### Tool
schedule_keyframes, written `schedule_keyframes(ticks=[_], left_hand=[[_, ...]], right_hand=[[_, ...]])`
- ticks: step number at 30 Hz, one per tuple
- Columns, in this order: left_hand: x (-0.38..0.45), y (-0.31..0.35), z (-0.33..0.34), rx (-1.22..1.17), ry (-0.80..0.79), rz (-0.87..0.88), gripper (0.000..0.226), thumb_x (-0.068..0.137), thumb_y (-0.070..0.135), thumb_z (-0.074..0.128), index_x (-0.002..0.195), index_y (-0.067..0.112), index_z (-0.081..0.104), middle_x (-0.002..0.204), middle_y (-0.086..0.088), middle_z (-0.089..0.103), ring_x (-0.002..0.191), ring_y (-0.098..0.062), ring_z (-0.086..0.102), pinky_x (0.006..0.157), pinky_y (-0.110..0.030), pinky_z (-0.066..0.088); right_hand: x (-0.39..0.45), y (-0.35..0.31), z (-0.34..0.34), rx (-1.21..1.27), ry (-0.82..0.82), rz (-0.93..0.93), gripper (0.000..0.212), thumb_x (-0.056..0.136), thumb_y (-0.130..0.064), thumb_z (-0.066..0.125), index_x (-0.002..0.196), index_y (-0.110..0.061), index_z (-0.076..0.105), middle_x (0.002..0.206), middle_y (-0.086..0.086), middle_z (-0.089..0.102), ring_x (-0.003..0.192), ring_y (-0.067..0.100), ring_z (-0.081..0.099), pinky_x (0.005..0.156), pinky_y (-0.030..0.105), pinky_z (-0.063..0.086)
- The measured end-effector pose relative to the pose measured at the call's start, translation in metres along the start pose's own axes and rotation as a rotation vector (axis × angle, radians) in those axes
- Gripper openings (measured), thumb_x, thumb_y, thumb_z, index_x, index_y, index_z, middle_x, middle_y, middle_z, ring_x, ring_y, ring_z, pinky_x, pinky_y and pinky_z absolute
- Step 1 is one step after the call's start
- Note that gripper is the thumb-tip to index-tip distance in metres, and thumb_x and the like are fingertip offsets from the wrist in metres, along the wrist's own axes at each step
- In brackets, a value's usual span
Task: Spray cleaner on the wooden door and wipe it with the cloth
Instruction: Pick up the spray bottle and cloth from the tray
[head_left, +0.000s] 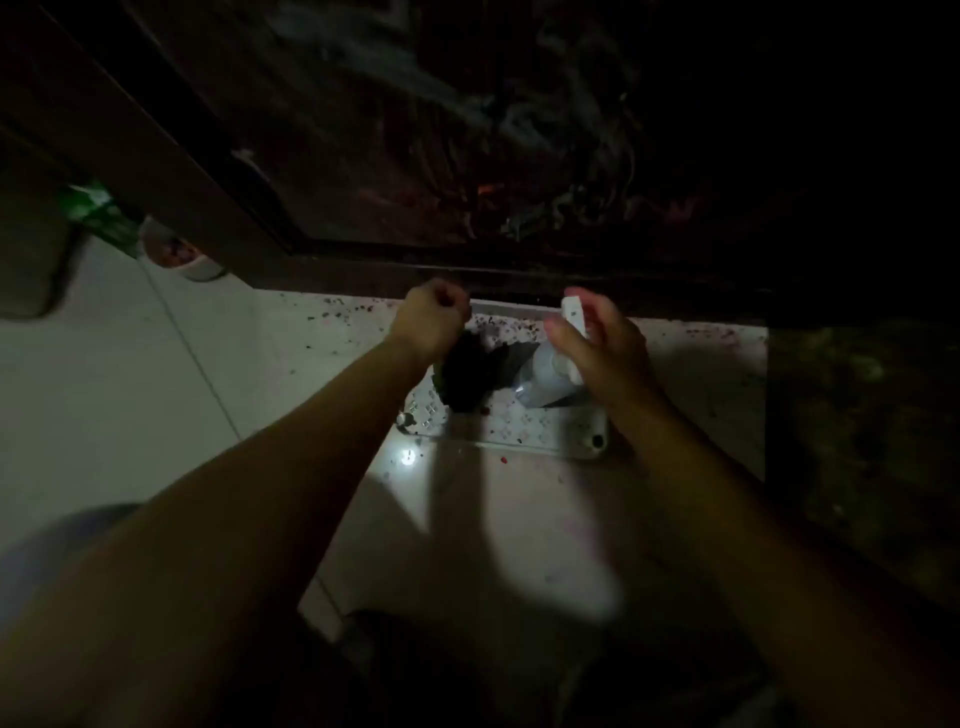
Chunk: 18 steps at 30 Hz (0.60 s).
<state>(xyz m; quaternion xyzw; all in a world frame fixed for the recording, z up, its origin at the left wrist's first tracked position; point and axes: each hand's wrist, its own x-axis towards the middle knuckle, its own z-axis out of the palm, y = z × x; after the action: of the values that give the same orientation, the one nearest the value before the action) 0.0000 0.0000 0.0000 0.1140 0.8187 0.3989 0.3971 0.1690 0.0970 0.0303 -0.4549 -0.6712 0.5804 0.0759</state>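
Dim scene, low by the floor (130, 389), at the foot of the wooden door (467, 156), which fills the far side.

Right hand (597, 343) curled round a pale spray bottle (550, 374), fingers wrapped at the neck just under the white trigger head (574, 312). Bottle held over a speckled tray (519, 426) that lies on the floor near the door's bottom edge; whether the base touches the tray cannot be told. Probably thin plastic, translucent, light to lift, more so if only part full; fill level not readable. Likely smooth-walled and possibly slick if wet, so best gripped at the narrow neck, with a finger free for the trigger.

Long axis tilted: base nearer and to the left, head farther and higher. Nozzle appears to aim away toward the door's lower rail, though the exact direction is lost in the gloom.

Left hand (431, 317) bunched into a fist, pinching the top of a dark cloth (467, 379) that hangs down from it toward the tray. Soft, limp, very light by the look of its sag; no fixed shape, so gathered in the fist for now, better spread flat under the palm for wiping. Hanging length roughly vertical, lower end at the tray's left part.

Judged stage: both tools in hand, spraying of the lower door about to start. Pale smears on the panel higher up, cause not clear.
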Motion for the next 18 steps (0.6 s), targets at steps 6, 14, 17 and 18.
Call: schedule_keyframes(ticks=[6,14,17,18], left_hand=[[0.059,-0.068,0.054,0.692,-0.211,0.081,0.064,0.078,0.035,0.071,0.136,0.031,0.045,0.133,-0.013,0.047,0.125,-0.033,0.041,0.106,-0.043,0.038],[0.059,-0.087,0.063,1.123,-0.113,0.170,0.027,0.089,0.035,0.056,0.115,0.027,0.052,0.124,-0.010,0.052,0.120,-0.031,0.046,0.108,-0.057,0.025],[0.058,-0.081,0.054,0.791,-0.141,0.214,0.005,0.094,0.025,0.050,0.096,0.025,0.045,0.105,-0.007,0.055,0.101,-0.027,0.053,0.096,-0.045,0.038],[0.055,-0.076,0.051,0.677,-0.159,0.250,0.004,0.096,0.020,0.047,0.093,0.022,0.046,0.099,-0.006,0.054,0.095,-0.024,0.052,0.085,-0.035,0.039]], right_hand=[[0.020,0.026,0.013,0.148,0.005,-0.194,0.016,0.089,-0.026,0.064,0.104,-0.020,0.067,0.084,-0.018,0.063,0.076,-0.013,0.058,0.064,0.005,0.045],[0.004,0.052,0.004,0.094,-0.144,-0.201,0.072,0.066,-0.050,0.079,0.128,-0.041,0.044,0.114,-0.027,0.051,0.102,-0.011,0.055,0.080,0.018,0.051],[0.004,0.062,0.008,-0.046,-0.119,-0.243,0.091,0.057,-0.045,0.086,0.134,-0.039,0.039,0.121,-0.020,0.052,0.110,0.000,0.052,0.088,0.027,0.047],[0.005,0.063,0.012,-0.055,-0.072,-0.253,0.084,0.061,-0.040,0.088,0.130,-0.041,0.041,0.117,-0.021,0.053,0.106,-0.002,0.052,0.086,0.026,0.048]])
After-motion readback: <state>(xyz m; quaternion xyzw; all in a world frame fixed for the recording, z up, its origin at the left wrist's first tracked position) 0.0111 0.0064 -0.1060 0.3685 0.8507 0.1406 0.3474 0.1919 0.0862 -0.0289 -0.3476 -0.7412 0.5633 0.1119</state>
